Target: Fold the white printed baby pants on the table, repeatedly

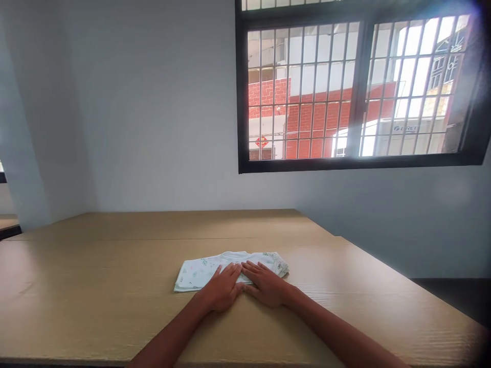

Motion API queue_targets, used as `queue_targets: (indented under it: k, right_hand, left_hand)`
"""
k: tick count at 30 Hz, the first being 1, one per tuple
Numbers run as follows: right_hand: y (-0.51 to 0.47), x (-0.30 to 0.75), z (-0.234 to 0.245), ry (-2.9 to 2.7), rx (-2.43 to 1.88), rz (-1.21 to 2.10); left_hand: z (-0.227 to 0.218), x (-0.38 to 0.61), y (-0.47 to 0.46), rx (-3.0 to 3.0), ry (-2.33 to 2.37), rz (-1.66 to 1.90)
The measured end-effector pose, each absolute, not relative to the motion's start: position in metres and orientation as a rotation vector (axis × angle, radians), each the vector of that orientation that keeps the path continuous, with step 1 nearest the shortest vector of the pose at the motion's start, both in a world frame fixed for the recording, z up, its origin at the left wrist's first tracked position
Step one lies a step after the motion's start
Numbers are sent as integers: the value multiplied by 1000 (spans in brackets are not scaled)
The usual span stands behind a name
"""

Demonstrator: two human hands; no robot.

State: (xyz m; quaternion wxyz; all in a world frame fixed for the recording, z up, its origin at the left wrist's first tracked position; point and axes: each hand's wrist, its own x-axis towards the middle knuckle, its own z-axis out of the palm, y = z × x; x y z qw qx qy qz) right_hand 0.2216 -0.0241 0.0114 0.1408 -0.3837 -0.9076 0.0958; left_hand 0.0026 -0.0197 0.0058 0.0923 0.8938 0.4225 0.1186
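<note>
A folded white cloth garment [199, 273] with small printed figures lies on the wooden table, longer from side to side than it is deep. My left hand [223, 287] rests palm down on its near middle part, fingers stretched out. Beside it, my right hand [264, 283] lies flat on the same cloth, fingers extended to the left. The two hands meet at the fingertips and thumbs. They cover the front middle of the cloth, and its right end looks slightly bunched. What kind of garment it is cannot be made out.
The light wooden table [95, 306] spreads wide around the cloth, with a seam across its far part. Its right edge runs diagonally toward me. Behind it stand a pale wall [161, 112] and a barred window [303, 97] with a dark frame.
</note>
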Motion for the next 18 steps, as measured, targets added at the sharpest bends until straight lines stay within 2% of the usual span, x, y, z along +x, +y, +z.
queue_targets:
  k: [5,11,15,18]
  right_hand:
    - [-29,270,15,-2606,-1284,312]
    - [-40,287,30,-2618,-1397,105]
    - [-70,263,26,-2568,-1356,-221]
    - [-103,237,-3,-2535,-1030,-527]
  left_hand:
    - [-1,-44,-26,2591,1317,232]
    - [-7,-109,-25,2470,1581,242]
    - [0,-107,-7,2419,1578,298]
    - [10,-96,14,2398,1575,365]
